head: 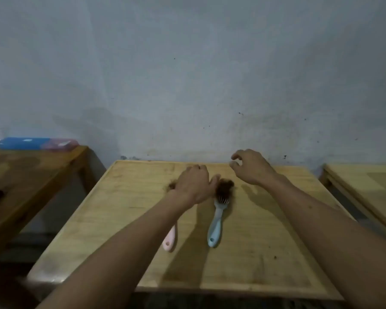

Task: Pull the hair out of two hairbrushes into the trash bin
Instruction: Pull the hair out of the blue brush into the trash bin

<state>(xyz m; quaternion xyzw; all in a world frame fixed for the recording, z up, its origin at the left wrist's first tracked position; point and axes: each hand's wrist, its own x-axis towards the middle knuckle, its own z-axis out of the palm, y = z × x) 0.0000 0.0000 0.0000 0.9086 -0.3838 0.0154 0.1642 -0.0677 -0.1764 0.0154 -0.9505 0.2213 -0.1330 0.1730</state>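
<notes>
Two hairbrushes lie side by side on a wooden table [265, 253]. The pink brush [169, 239] shows only its handle; my left hand [194, 184] covers its head, with a tuft of brown hair [171, 185] peeking out at the hand's left. The blue brush [216, 221] lies to the right, its head full of brown hair [225, 186]. My left thumb touches that clump. My right hand [252, 168] hovers above the table's far right part, fingers curled and apart, holding nothing. No trash bin is in view.
A darker wooden table [31, 172] stands at the left with a blue box [20, 143] and a pink box [59, 144] on it. Another light table [366, 181] is at the right. A grey wall [187, 74] rises behind.
</notes>
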